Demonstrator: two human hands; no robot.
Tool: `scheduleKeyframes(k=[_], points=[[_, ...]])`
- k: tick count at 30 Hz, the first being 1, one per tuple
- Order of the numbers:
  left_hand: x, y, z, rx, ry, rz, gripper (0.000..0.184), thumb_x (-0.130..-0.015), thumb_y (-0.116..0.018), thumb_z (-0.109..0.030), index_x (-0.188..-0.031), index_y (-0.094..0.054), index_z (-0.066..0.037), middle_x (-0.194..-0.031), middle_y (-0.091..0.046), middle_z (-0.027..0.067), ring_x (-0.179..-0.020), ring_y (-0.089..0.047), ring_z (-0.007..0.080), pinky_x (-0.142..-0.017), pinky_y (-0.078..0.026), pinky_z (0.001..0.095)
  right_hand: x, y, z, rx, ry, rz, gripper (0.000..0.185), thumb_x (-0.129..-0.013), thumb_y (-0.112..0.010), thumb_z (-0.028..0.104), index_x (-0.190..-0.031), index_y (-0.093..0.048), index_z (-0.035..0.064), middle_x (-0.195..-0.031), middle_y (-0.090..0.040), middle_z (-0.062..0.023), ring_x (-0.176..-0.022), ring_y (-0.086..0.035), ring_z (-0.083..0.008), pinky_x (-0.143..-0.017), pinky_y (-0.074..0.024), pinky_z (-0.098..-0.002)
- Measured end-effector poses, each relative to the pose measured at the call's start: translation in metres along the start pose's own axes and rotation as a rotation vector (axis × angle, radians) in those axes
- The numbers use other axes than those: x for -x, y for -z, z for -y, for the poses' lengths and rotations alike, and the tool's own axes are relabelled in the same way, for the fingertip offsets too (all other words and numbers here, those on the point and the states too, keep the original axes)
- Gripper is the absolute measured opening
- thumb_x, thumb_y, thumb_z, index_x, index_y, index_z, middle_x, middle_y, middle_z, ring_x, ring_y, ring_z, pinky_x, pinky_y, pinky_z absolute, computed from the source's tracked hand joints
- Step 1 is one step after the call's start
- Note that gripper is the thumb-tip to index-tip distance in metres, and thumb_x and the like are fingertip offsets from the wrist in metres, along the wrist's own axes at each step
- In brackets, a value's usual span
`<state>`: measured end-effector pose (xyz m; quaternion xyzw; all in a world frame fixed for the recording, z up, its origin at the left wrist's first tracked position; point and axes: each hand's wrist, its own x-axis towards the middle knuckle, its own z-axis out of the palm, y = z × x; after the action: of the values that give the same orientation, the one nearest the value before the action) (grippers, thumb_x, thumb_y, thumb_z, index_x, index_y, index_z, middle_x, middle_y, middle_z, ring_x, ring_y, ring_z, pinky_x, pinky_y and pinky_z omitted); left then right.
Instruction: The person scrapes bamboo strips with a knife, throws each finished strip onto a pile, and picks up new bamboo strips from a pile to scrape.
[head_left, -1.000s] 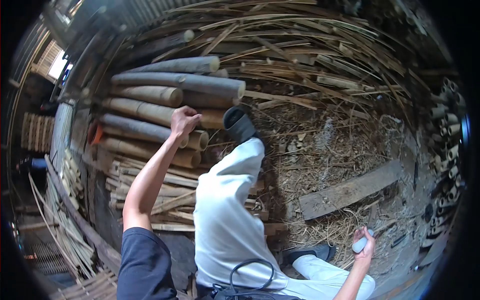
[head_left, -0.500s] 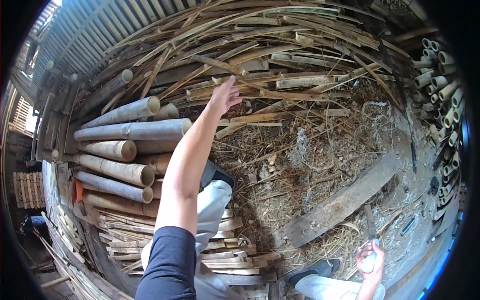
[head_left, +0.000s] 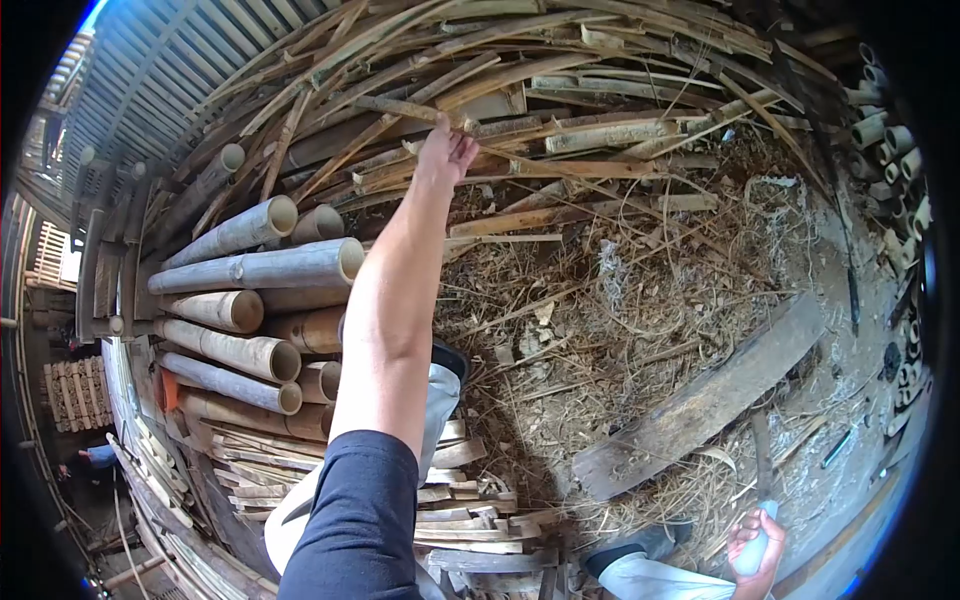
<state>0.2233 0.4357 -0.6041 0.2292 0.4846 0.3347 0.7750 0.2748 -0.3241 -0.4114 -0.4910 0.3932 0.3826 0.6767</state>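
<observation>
My left hand [head_left: 447, 155] is stretched out at the upper middle, at the near side of a heap of split bamboo strips [head_left: 600, 140]. Its thumb and fingers look apart, and no strip is in its grip; whether the fingertips touch the bamboo I cannot tell. Down at the lower right, my right hand [head_left: 757, 548] is closed around the pale handle of a knife [head_left: 763, 455]. The dark blade points away from me over the littered floor.
Thick bamboo poles [head_left: 255, 265] lie stacked at the left, above piled split pieces [head_left: 470, 515]. A flat wooden plank [head_left: 700, 405] rests slantwise on shavings [head_left: 560, 350]. Short bamboo tubes [head_left: 890, 150] are stacked along the right wall. My legs are spread at the bottom.
My left hand has reached slightly farther up toward the bamboo heap. The view has shifted a little, and my right hand with the knife appears lower and farther right.
</observation>
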Motion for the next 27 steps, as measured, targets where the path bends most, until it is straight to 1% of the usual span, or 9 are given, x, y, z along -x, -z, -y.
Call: scheduleKeyframes(k=[3, 6, 9, 14, 20, 21, 24, 26, 27], points=[[0.016, 0.004, -0.005, -0.127, -0.012, 0.022, 0.072, -0.087, -0.066, -0.041, -0.135, -0.036, 0.004, -0.137, -0.041, 0.0177, -0.122, -0.047, 0.0328, -0.1, -0.046, 0.0496, -0.006, 0.013, 0.003, 0.002, -0.017, -0.029, 0.007, -0.089, -0.06, 0.017, -0.088, -0.056, 0.0107, -0.068, -0.057, 0.0043, -0.055, -0.059, -0.0072, -0.077, -0.0567, -0.0344], [0.032, 0.027, -0.022, -0.71, -0.17, -0.128, 0.062, -0.086, -0.067, -0.037, -0.129, -0.047, 0.003, -0.124, -0.055, 0.018, -0.107, -0.056, 0.0293, -0.089, -0.051, 0.0454, -0.011, 0.014, 0.007, 0.026, 0.014, -0.072, 0.008, -0.089, -0.061, 0.017, -0.086, -0.057, 0.011, -0.068, -0.057, 0.0046, -0.054, -0.059, -0.0071, -0.076, -0.0573, -0.0333], [0.007, 0.096, -0.066, -1.422, -0.534, -0.3, 0.048, -0.076, -0.07, -0.035, -0.104, -0.064, 0.004, -0.111, -0.063, 0.0271, -0.103, -0.063, 0.0375, -0.09, -0.049, 0.0414, -0.014, -0.001, 0.008, 0.036, 0.054, -0.053, 0.008, -0.088, -0.061, 0.017, -0.086, -0.057, 0.011, -0.069, -0.058, 0.0046, -0.054, -0.059, -0.0069, -0.074, -0.0577, -0.0327], [0.017, 0.188, -0.174, -1.61, -0.985, -0.56, 0.057, -0.076, -0.071, -0.029, -0.114, -0.05, 0.008, -0.112, -0.057, 0.0274, -0.111, -0.054, 0.0399, -0.095, -0.043, 0.046, -0.037, -0.007, 0.014, 0.164, 0.133, 0.011, 0.006, -0.088, -0.061, 0.017, -0.088, -0.058, 0.0115, -0.068, -0.057, 0.0036, -0.055, -0.058, -0.0076, -0.074, -0.0585, -0.0342], [0.006, 0.212, -0.256, -1.678, -0.802, -0.492, 0.064, -0.074, -0.074, -0.028, -0.121, -0.049, 0.008, -0.116, -0.059, 0.0301, -0.111, -0.058, 0.0395, -0.096, -0.045, 0.0403, -0.048, -0.052, 0.007, 0.229, 0.22, -0.12, 0.009, -0.085, -0.066, 0.017, -0.084, -0.058, 0.0126, -0.066, -0.057, 0.0041, -0.053, -0.055, -0.0065, -0.07, -0.0596, -0.0318], [-0.003, 0.214, -0.269, -1.69, -0.609, -0.555, 0.069, -0.074, -0.076, -0.029, -0.126, -0.047, 0.005, -0.117, -0.059, 0.0285, -0.114, -0.057, 0.0371, -0.098, -0.043, 0.0389, -0.048, -0.054, 0.009, 0.234, 0.227, -0.133, 0.009, -0.085, -0.066, 0.017, -0.084, -0.057, 0.013, -0.066, -0.057, 0.0043, -0.053, -0.055, -0.0064, -0.07, -0.0596, -0.0318], [-0.027, 0.267, -0.273, -1.576, -0.581, -0.508, 0.093, -0.069, -0.08, -0.027, -0.14, -0.029, 0.005, -0.122, -0.058, 0.0275, -0.113, -0.058, 0.0356, -0.094, -0.047, 0.0375, -0.049, -0.066, 0.006, 0.263, 0.245, -0.173, 0.009, -0.084, -0.066, 0.017, -0.081, -0.058, 0.0138, -0.065, -0.057, 0.0045, -0.052, -0.055, -0.0062, -0.069, -0.0593, -0.0318], [-0.03, 0.281, -0.259, -1.458, -0.578, -0.246, 0.103, -0.068, -0.082, -0.025, -0.145, -0.018, 0.004, -0.121, -0.058, 0.0272, -0.11, -0.059, 0.0353, -0.092, -0.048, 0.0356, -0.054, -0.067, 0.005, 0.266, 0.25, -0.173, 0.009, -0.083, -0.066, 0.017, -0.08, -0.058, 0.0142, -0.065, -0.057, 0.0046, -0.051, -0.055, -0.0062, -0.068, -0.0588, -0.0316], [-0.011, 0.261, -0.248, -1.447, -0.553, -0.257, 0.095, -0.067, -0.082, -0.021, -0.142, -0.029, 0.004, -0.118, -0.06, 0.0244, -0.108, -0.06, 0.0321, -0.091, -0.048, 0.0333, -0.061, -0.06, 0.009, 0.264, 0.247, -0.166, 0.009, -0.083, -0.066, 0.017, -0.079, -0.058, 0.0143, -0.065, -0.057, 0.0047, -0.051, -0.054, -0.0062, -0.068, -0.0585, -0.0315]])
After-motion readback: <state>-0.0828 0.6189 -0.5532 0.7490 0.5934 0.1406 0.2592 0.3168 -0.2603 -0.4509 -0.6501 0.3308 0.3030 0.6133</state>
